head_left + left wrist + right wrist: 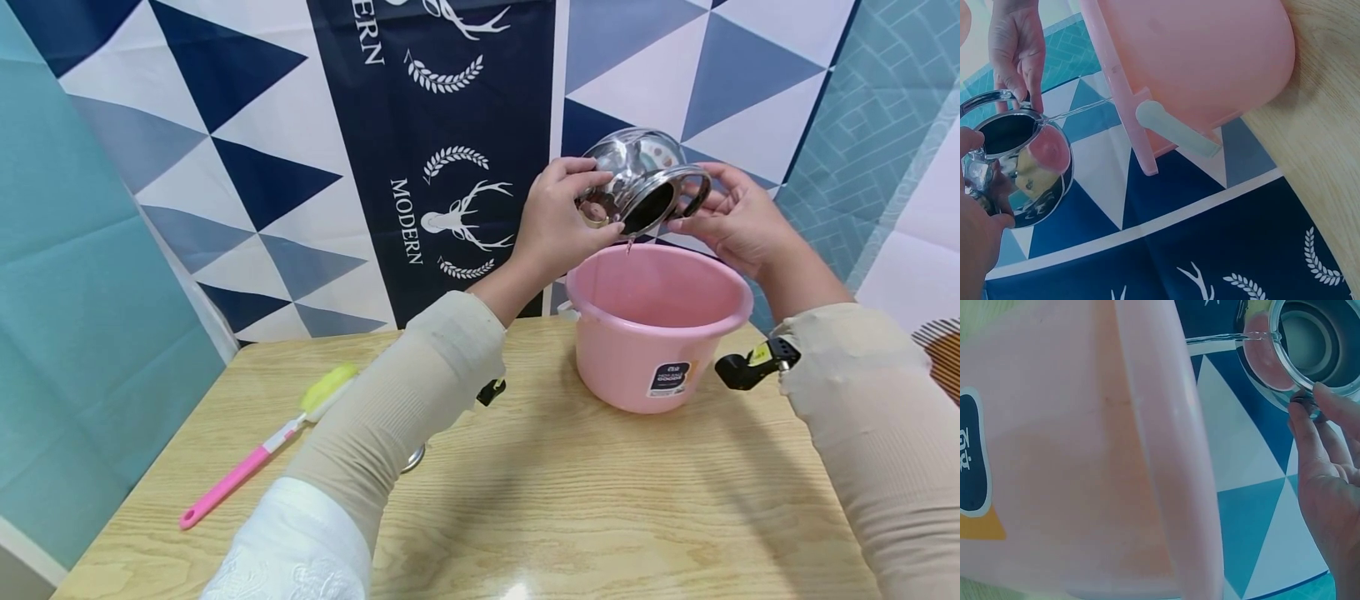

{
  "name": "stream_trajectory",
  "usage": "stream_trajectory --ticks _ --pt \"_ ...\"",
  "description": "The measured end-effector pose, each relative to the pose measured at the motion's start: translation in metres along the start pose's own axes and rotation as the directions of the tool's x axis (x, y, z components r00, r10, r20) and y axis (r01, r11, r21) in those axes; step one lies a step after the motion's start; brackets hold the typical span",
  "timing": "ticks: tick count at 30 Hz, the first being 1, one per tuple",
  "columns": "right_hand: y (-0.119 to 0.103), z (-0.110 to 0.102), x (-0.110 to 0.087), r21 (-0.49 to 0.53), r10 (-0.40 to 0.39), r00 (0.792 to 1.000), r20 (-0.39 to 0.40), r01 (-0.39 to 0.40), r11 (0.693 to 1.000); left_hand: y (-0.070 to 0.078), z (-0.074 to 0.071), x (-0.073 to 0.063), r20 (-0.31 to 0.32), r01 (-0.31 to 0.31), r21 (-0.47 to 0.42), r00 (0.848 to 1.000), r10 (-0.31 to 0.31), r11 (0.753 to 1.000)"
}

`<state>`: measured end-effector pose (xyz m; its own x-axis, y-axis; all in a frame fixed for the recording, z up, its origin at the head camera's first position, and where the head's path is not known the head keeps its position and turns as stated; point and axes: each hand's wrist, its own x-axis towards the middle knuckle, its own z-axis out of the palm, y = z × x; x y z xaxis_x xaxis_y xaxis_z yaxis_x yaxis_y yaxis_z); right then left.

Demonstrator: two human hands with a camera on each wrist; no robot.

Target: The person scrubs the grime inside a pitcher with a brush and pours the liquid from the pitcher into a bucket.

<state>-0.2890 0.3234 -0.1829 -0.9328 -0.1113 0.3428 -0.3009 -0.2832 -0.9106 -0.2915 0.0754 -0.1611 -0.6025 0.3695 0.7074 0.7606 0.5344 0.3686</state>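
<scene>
A shiny metal kettle [641, 150] without a lid is tipped above the pink bucket [626, 358], its round mouth facing down. A thin stream of water [1219, 339] runs from the mouth's rim into the bucket. My left hand [558, 217] grips the left side of the kettle, fingers on top and thumb by the mouth. On the other side, my right hand [742, 221] pinches the kettle near one end of its curved handle [701, 185]. The inside of the kettle looks dark in the left wrist view.
A long-handled brush [232, 483] with a pink handle and a yellow-green head lies at the table's left. The rim of a small round metal thing [414, 458] shows beside my left forearm, mostly hidden. Behind the wooden table [585, 500] hangs a patterned cloth [465, 125].
</scene>
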Motion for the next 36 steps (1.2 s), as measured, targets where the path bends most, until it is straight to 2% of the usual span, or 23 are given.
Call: stream_trajectory --ticks 7,15,36 --pt "-0.0007 0.0014 0.0000 0.014 -0.007 1.000 -0.004 0.007 1.000 0.0005 -0.0007 0.0004 -0.005 -0.019 -0.010 1.000 0.019 1.000" --pt "-0.0020 0.0025 0.0009 0.034 -0.001 1.000 -0.022 0.002 0.999 0.0014 -0.0023 0.0023 -0.008 -0.045 0.020 0.999 0.045 0.999" --pt "-0.0039 0.0045 0.0006 0.090 -0.011 0.999 -0.042 0.014 0.996 0.0049 -0.0051 0.0033 -0.002 -0.066 0.058 0.998 0.066 0.996"
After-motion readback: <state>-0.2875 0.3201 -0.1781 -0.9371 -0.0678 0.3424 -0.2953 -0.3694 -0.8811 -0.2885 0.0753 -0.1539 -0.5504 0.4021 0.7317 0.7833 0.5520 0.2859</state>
